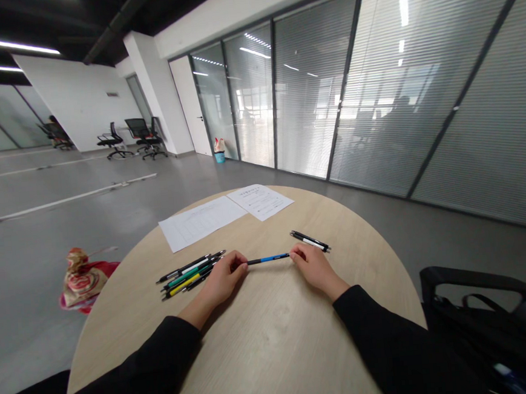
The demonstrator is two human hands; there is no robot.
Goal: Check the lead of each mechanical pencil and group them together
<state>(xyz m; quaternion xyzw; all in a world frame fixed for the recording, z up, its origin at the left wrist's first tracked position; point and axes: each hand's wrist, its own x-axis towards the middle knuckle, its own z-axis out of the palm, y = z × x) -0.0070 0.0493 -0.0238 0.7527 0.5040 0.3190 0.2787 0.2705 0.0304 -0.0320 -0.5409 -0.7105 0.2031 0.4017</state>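
A blue and black pen [270, 259] stretches level between my two hands, just over the table. My left hand [227, 275] pinches its black end with closed fingers. At the other end, the fingertips of my right hand [313, 266] are closed on the pen's tip. Left of my left hand lies a bunch of several pens [189, 274], black, white, green and yellow, side by side. Beyond my right hand rest a few black and white pens [309, 240], partly hidden by that hand.
Two printed sheets [205, 220] lie at the far side of the round wooden table [274, 342]. A black chair [479, 277] with a bag stands at the right. On the floor at the left sits a red and beige bag [87, 277]. Glass partitions run behind.
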